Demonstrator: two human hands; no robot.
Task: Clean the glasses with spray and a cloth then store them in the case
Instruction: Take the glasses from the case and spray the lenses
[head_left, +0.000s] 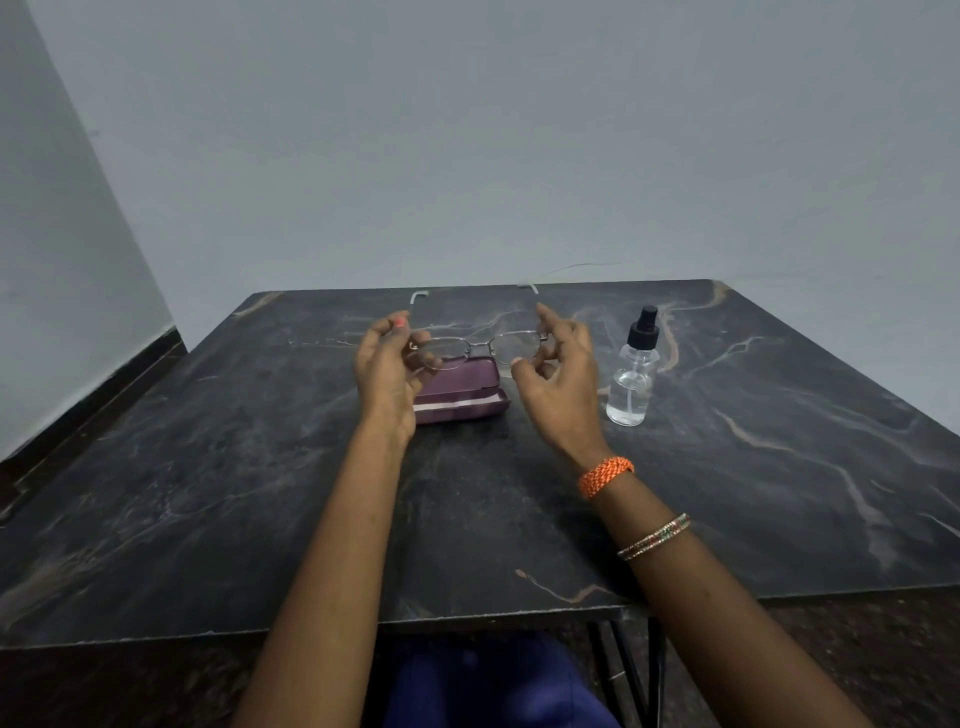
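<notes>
Thin metal-framed glasses (480, 347) with clear lenses hang in the air above the table, their temples unfolded and pointing away from me. My left hand (387, 371) pinches the frame's left end. My right hand (558, 376) pinches the right lens rim and hinge. Directly below the glasses lies a purple glasses case (462, 397), with a pale strip showing along its front seam. A clear spray bottle (634, 374) with a black nozzle stands upright to the right of my right hand, apart from it. No cloth shows.
The dark marble-patterned table (260, 493) reaches to a pale wall behind. Its near edge runs just above my lap. Black metal legs (628, 670) show below the front edge at the right.
</notes>
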